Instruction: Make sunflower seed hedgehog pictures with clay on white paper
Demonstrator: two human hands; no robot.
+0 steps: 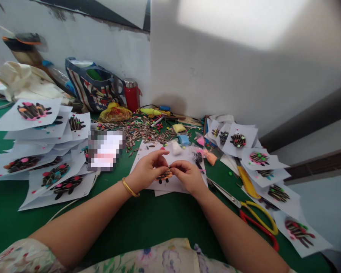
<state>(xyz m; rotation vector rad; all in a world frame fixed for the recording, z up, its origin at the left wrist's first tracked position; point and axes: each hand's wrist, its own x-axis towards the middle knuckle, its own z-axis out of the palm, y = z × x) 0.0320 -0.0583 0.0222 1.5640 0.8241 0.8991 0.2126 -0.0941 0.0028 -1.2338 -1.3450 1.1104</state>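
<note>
My left hand (149,170) and my right hand (187,175) meet over a sheet of white paper (143,155). Thumb and forefinger of each hand are pinched together, tip to tip, around something too small to make out. Right below the fingers, partly hidden by them, a seed figure (164,176) with orange and dark parts lies on the paper. On the far part of the sheet are a lump of white clay (176,148) and a blue clay packet (183,140). Orange clay (210,157) in clear wrap rests at its right edge.
Scissors (241,204) lie right of my right forearm, near a yellow-handled cutter (248,182). Paper cards with seed figures are stacked left (42,129) and right (278,193). Loose striped seeds (142,131), a red flask (131,94) and a blurred-out phone (106,149) are beyond.
</note>
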